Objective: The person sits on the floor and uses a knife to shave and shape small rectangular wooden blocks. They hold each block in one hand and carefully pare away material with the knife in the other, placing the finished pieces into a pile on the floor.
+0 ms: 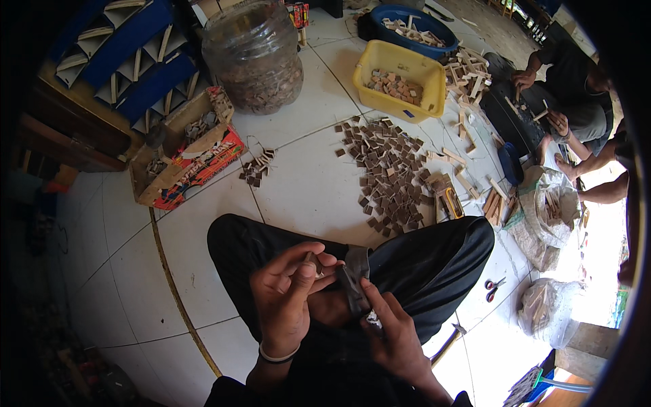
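Above my crossed legs in black trousers [434,271], both hands work close together. My left hand [288,288], a band round its wrist, pinches a small brown square piece [312,261] between thumb and fingers. From my right hand [393,329] a dark, flat, blade-like strip [352,288] points up toward the left fingertips, with something silvery [373,319] in the grip; its exact kind is unclear. In front of my legs lies a heap of small brown squares with thin pale sticks [390,176]. A smaller group of such pieces [258,168] lies to the left.
A yellow tub [363,71], a blue basin [380,15], a clear plastic drum [251,61] and a cut carton [193,159] stand beyond. Scissors [495,288], a hammer-like tool [447,342] and sacks [532,224] are right. Another person [576,81] sits far right, handling sticks.
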`<state>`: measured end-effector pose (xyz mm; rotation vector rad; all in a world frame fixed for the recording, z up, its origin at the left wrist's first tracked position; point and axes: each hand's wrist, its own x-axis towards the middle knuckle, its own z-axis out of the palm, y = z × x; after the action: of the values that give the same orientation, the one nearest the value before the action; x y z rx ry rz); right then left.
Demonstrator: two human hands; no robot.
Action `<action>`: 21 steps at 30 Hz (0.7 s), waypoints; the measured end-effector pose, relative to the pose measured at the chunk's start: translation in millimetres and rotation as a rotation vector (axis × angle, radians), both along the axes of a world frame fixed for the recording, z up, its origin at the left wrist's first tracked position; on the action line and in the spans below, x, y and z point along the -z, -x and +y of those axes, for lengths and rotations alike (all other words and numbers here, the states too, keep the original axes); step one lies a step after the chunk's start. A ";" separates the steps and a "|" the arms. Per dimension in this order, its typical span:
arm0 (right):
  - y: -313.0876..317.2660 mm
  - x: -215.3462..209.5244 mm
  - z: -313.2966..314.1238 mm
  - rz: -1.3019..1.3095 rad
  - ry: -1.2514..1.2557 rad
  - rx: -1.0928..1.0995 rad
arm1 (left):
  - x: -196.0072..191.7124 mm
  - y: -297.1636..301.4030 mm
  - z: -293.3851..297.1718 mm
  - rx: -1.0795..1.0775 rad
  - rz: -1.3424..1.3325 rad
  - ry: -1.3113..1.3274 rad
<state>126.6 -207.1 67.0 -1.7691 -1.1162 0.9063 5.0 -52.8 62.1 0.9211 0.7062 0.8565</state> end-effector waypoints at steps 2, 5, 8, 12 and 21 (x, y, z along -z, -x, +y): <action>3.0 0.9 -0.5 0.005 -0.012 0.013 | -1.4 -0.4 -3.5 -0.029 0.003 0.023; 3.6 -0.3 -2.9 0.002 0.002 0.010 | -3.1 -0.2 -5.6 -0.031 0.055 -0.003; 1.6 -1.5 -3.1 -0.008 0.009 -0.001 | -6.2 2.7 -0.8 0.008 0.086 -0.015; -3.0 -1.7 -0.3 -0.040 -0.030 -0.008 | -10.5 5.4 10.8 0.098 0.115 -0.049; -0.3 0.6 2.2 -0.041 -0.059 0.027 | 4.5 -4.6 0.0 0.067 0.006 0.022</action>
<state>126.9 -204.9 66.3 -1.7575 -1.1312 0.8169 9.6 -52.8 57.6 0.9235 0.6853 0.7856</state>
